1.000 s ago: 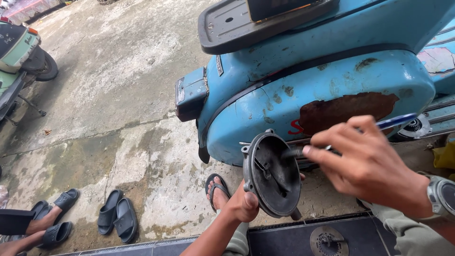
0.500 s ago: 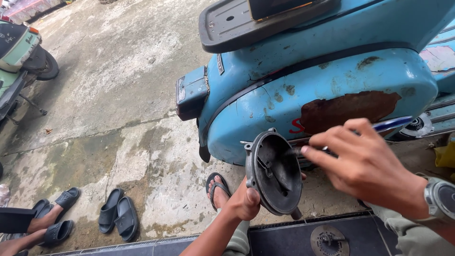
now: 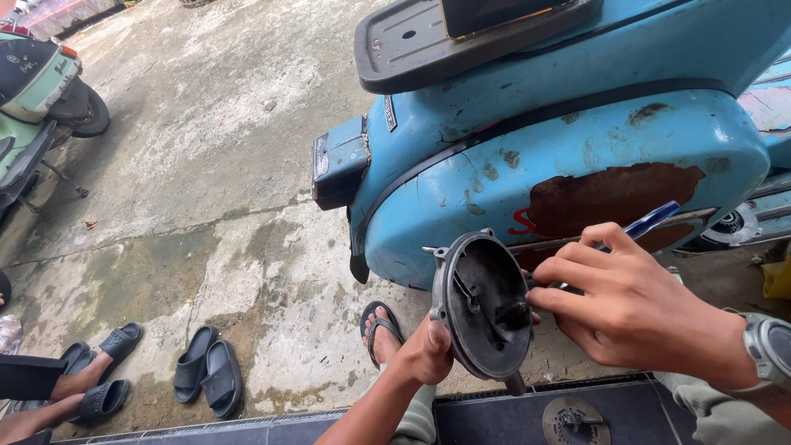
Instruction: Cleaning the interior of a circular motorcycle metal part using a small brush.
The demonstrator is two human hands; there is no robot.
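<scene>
My left hand point(image 3: 430, 353) grips the lower rim of a round dark metal housing point(image 3: 482, 309), held upright with its hollow side facing me. My right hand point(image 3: 638, 309) holds a blue-handled screwdriver point(image 3: 651, 220), its shaft reaching into the housing's inner parts. A watch point(image 3: 770, 346) sits on my right wrist. Just behind the housing stands the rear of an old light-blue scooter point(image 3: 577, 132) with a large rust patch point(image 3: 614, 198) on its side panel.
My sandalled foot point(image 3: 381, 330) rests on the stained concrete. A spare pair of dark slides point(image 3: 208, 371) lies at lower left, beside another person's feet in sandals point(image 3: 95, 375). A green scooter point(image 3: 37, 91) stands at far left. A round metal part point(image 3: 575, 420) lies on a dark mat below.
The housing and both hands have shifted slightly rightwards in view; my right hand has kept working the screwdriver inside the housing.
</scene>
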